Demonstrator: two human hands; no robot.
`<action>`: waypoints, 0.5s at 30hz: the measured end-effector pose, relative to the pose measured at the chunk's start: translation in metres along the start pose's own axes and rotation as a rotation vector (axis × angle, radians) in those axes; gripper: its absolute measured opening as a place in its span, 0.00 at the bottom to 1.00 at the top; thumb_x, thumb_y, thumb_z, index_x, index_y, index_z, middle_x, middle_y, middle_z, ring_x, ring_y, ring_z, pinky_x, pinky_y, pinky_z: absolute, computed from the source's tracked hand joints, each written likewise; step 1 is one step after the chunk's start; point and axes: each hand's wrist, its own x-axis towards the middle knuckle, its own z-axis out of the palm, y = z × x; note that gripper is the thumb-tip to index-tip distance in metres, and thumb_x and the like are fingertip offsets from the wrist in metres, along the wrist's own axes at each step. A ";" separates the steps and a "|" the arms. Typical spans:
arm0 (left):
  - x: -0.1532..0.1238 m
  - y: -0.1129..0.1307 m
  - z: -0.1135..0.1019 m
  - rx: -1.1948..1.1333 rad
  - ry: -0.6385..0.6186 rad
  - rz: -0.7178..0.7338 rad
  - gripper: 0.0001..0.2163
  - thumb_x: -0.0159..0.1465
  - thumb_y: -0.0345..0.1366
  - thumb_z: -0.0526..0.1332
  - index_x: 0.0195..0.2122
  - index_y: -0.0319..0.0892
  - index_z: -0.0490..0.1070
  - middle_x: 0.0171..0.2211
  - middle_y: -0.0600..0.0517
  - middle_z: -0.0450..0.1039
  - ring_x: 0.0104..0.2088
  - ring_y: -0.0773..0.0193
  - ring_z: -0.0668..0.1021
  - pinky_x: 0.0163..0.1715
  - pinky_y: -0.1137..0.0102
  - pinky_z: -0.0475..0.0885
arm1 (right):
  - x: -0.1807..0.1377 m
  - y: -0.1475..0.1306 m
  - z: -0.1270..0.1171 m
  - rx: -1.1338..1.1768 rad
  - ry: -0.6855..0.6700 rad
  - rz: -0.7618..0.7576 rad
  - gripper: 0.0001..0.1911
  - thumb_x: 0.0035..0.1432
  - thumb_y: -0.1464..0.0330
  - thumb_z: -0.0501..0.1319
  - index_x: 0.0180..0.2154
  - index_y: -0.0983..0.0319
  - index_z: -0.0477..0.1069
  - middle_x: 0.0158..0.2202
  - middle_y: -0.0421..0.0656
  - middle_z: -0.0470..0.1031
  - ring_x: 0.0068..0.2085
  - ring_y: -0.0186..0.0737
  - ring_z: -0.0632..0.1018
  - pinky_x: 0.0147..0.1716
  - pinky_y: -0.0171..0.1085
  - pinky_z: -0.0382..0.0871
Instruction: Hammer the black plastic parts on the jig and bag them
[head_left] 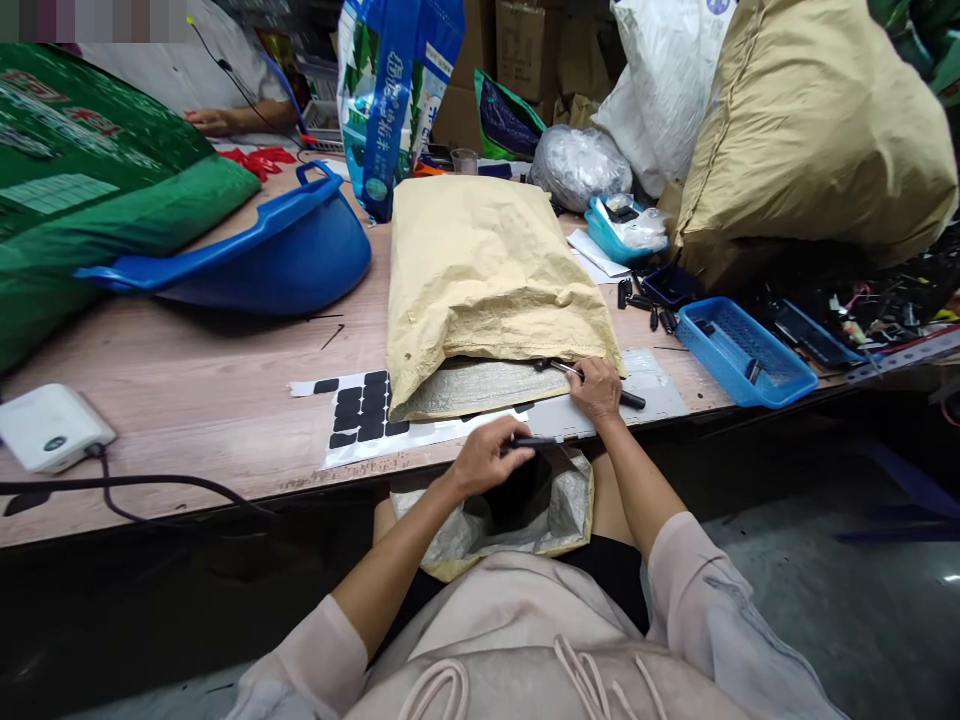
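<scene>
My left hand (491, 458) is closed on a slim black stick-like piece (536, 442), just off the table's front edge. To its right, my right hand (596, 388) is closed around a thin tool with a metal shaft and black handle (632, 400), whose exact kind I cannot make out. The tool's tip lies at the mouth of a tan paper sack (495, 250) with a silvery lining, lying on the table. Below my hands, an open silver-lined sack (571, 490) rests between my legs. Under the tan sack's left side lies a sheet of black stickers (360, 410).
At left are a blue scoop-shaped basin (300, 250), a green sack (112, 200) and a white box with cable (52, 428). Right of me is a blue plastic basket (742, 350) near small black parts (641, 300). Another person's hand (214, 122) shows across the table.
</scene>
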 end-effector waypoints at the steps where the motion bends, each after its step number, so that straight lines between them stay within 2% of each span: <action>1: -0.011 0.003 0.009 -0.010 -0.082 -0.003 0.09 0.65 0.42 0.63 0.44 0.48 0.78 0.40 0.49 0.80 0.40 0.58 0.79 0.43 0.64 0.73 | 0.000 -0.001 -0.001 -0.007 -0.007 0.001 0.04 0.61 0.68 0.63 0.34 0.58 0.77 0.37 0.48 0.77 0.42 0.50 0.72 0.45 0.46 0.65; 4: -0.035 -0.002 0.040 0.054 -0.238 -0.071 0.08 0.65 0.40 0.63 0.44 0.49 0.78 0.42 0.51 0.81 0.41 0.58 0.80 0.44 0.66 0.73 | 0.001 -0.003 -0.003 -0.019 -0.026 0.002 0.03 0.61 0.68 0.63 0.35 0.59 0.77 0.38 0.48 0.77 0.43 0.50 0.72 0.46 0.47 0.65; 9: -0.046 -0.037 0.081 0.286 -0.325 -0.432 0.11 0.65 0.39 0.62 0.47 0.49 0.78 0.46 0.49 0.83 0.49 0.52 0.82 0.48 0.64 0.73 | 0.001 -0.002 -0.003 -0.016 -0.042 0.006 0.04 0.61 0.67 0.62 0.35 0.59 0.76 0.38 0.48 0.76 0.43 0.50 0.72 0.47 0.47 0.65; 12: -0.047 -0.053 0.090 0.388 -0.364 -0.582 0.13 0.69 0.40 0.59 0.50 0.47 0.78 0.49 0.44 0.83 0.54 0.49 0.82 0.49 0.62 0.74 | 0.000 0.000 -0.001 0.005 -0.007 -0.012 0.04 0.61 0.67 0.62 0.35 0.58 0.76 0.37 0.48 0.76 0.42 0.50 0.72 0.46 0.47 0.66; 15: -0.050 -0.055 0.087 0.411 -0.386 -0.590 0.14 0.69 0.38 0.58 0.53 0.47 0.77 0.51 0.42 0.82 0.55 0.49 0.82 0.50 0.61 0.74 | 0.000 0.001 0.000 0.008 0.014 -0.022 0.03 0.60 0.68 0.63 0.34 0.58 0.76 0.37 0.47 0.76 0.42 0.49 0.72 0.45 0.47 0.66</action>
